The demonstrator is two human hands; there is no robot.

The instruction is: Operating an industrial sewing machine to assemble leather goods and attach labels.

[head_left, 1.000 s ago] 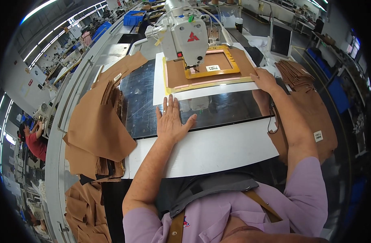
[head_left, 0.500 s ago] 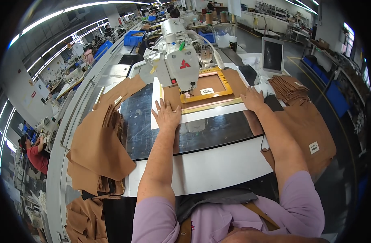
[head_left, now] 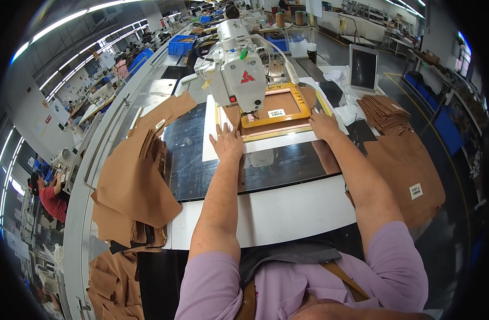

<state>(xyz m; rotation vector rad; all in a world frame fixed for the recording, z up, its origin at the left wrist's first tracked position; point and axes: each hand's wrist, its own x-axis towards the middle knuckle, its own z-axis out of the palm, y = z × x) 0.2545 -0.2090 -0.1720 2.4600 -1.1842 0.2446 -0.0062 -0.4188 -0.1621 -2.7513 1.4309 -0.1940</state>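
Note:
My left hand [head_left: 228, 143] lies flat with fingers apart at the near left corner of a white sheet [head_left: 213, 152] that carries a flat piece of brown material [head_left: 304, 97]. At the right edge of that sheet, my right hand [head_left: 324, 126] rests with fingers stretched forward. Between my hands, a yellow clamp frame [head_left: 276, 124] presses on the brown piece, which bears a white label [head_left: 276, 113]. The head of a white sewing machine [head_left: 242, 80] stands over the frame's left side. Its needle area is too small to make out.
Stacked brown pieces [head_left: 132, 184] lie at the left of the dark metal plate [head_left: 188, 173]. More brown pieces [head_left: 383, 113] are piled at the right, by a dark screen [head_left: 363, 69]. A blue bin [head_left: 181, 45] and thread cones [head_left: 300, 19] stand behind. Another person sits far left.
Both hands have moved slightly forward and inward along the white sheet. My right hand has come off the brown piece's near right corner to the sheet's right edge.

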